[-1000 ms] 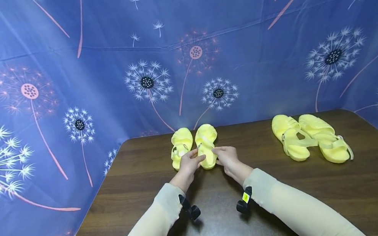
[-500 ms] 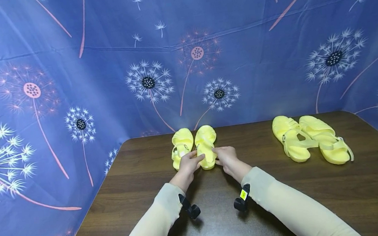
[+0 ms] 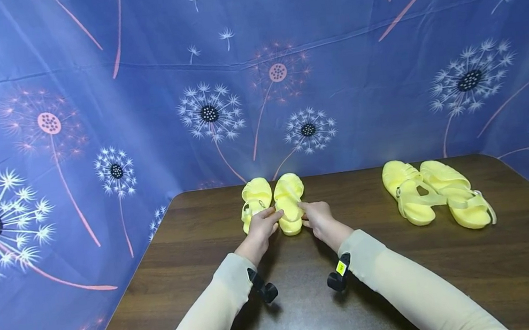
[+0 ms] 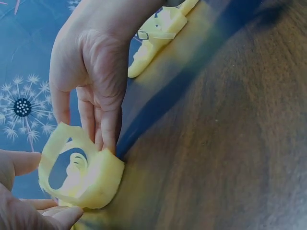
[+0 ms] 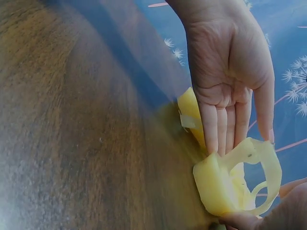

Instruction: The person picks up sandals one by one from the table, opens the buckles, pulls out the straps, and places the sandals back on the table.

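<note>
Left hand (image 3: 260, 230) and right hand (image 3: 320, 220) on one yellow sandal (image 3: 290, 205)

With that sandal as the centre of the clock, the left hand sat at 8 o'clock and the right hand at 4 o'clock. The hands were apart from each other, touching the sandal from its two sides, thumbs by the strap (image 5: 274, 172) and fingers mostly straight along the heel rather than curled round it. How firmly they pressed (if they pressed at all) I could not tell. The sandal stood on the brown table (image 3: 304, 311) near the far edge, its toe toward 12 o'clock. Its matching sandal (image 3: 256, 188) was just beside it at 9 o'clock, the heel partly hidden behind the left hand. A second pair of yellow sandals (image 3: 401, 175) lay well apart at 3 o'clock, side by side, toes turned toward 11. Beyond the table, at 12, was a blue cloth (image 3: 356, 117) printed with white and pink dandelions. Pale sleeves (image 3: 208, 319) lay between 7 and 8 o'clock and at about 4, with a small black device (image 3: 270, 292) at each wrist
</note>
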Tool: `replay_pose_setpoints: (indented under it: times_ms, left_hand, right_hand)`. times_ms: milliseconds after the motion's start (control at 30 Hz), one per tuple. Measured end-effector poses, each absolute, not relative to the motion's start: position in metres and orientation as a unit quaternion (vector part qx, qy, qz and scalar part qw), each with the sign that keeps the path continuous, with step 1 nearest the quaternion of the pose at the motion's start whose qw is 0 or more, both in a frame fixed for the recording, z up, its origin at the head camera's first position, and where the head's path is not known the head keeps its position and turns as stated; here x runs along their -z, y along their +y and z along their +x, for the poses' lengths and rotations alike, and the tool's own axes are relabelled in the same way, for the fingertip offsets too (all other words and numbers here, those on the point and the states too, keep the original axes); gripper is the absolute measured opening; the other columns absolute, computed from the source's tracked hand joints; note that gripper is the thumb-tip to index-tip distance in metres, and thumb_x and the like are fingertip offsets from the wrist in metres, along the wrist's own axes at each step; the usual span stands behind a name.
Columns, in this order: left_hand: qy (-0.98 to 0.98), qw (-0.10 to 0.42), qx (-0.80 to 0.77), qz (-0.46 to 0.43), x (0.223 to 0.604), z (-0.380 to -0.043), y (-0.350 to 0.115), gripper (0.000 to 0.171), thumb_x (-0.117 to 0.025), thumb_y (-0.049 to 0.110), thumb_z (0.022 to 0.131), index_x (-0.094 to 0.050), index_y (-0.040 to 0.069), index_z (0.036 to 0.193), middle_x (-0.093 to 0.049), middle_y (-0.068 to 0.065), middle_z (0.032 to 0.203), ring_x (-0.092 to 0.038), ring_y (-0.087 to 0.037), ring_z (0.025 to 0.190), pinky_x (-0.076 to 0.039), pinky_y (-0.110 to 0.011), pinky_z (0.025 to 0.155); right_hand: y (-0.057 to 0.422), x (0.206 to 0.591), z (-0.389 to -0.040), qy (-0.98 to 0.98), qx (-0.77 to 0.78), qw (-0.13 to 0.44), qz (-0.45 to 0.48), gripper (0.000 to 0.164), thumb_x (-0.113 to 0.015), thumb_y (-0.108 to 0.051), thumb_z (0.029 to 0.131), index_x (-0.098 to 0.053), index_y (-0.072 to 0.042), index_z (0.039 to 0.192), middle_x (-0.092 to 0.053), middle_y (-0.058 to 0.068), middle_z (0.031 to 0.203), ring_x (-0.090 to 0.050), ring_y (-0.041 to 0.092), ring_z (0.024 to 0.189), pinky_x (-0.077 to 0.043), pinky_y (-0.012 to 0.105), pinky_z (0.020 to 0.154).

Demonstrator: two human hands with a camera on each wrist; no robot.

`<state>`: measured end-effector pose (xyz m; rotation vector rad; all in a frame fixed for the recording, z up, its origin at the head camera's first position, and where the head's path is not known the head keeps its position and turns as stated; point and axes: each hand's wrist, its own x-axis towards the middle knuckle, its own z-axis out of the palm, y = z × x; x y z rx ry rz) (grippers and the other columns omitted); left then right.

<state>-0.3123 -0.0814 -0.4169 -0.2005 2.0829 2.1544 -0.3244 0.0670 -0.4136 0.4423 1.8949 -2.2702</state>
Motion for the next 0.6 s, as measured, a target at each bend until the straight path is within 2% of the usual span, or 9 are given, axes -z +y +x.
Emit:
replay_pose_setpoints:
  times_ms: [167,267,367,500,600]
  left_hand:
    - [0.705,0.060,-0.704,-0.059,0.411,-0.312,-0.085,0.058,-0.062,0.015,0.095,-0.038,-0.009,0.142,-0.039,-0.024,0.149,-0.039,-0.035,0.138,-0.038,-0.041,0.112]
    - [0.710,0.051,-0.700,-0.050,0.408,-0.311,-0.087,0.059,-0.062,0.014,0.094,-0.038,-0.009,0.142,-0.040,-0.025,0.148,-0.040,-0.035,0.137,-0.037,-0.041,0.112]
    - [0.715,0.046,-0.696,-0.040,0.405,-0.310,-0.090,0.059,-0.062,0.015,0.095,-0.037,-0.009,0.143,-0.039,-0.025,0.148,-0.041,-0.035,0.137,-0.037,-0.042,0.113]
    - [0.711,0.038,-0.701,-0.035,0.401,-0.312,-0.093,0.056,-0.062,0.013,0.095,-0.040,-0.008,0.142,-0.041,-0.024,0.148,-0.042,-0.033,0.137,-0.036,-0.041,0.113]
    - [0.718,0.021,-0.695,-0.036,0.398,-0.312,-0.095,0.051,-0.062,0.012,0.094,-0.046,-0.006,0.139,-0.047,-0.023,0.144,-0.046,-0.032,0.134,-0.039,-0.041,0.112]
  right_hand:
    - [0.065,0.407,-0.324,0.657,0.738,0.046,0.144,0.044,-0.053,-0.013,0.097,-0.048,0.012,0.133,-0.053,0.016,0.117,-0.051,0.021,0.102,-0.045,0.038,0.103]
    - [0.065,0.402,-0.323,0.678,0.721,0.028,0.137,0.043,-0.053,-0.015,0.097,-0.051,0.010,0.132,-0.055,0.020,0.127,-0.052,0.027,0.118,-0.041,0.041,0.108]
    - [0.065,0.396,-0.321,0.691,0.712,0.017,0.123,0.046,-0.052,-0.018,0.099,-0.048,0.007,0.137,-0.047,0.020,0.143,-0.038,0.031,0.138,-0.033,0.043,0.115]
    - [0.062,0.389,-0.321,0.690,0.715,-0.001,0.110,0.046,-0.054,-0.016,0.098,-0.048,0.006,0.137,-0.046,0.019,0.145,-0.035,0.031,0.140,-0.033,0.041,0.115]
    - [0.056,0.383,-0.321,0.675,0.730,-0.008,0.109,0.044,-0.056,-0.013,0.096,-0.050,0.008,0.135,-0.048,0.021,0.142,-0.041,0.031,0.135,-0.038,0.041,0.112]
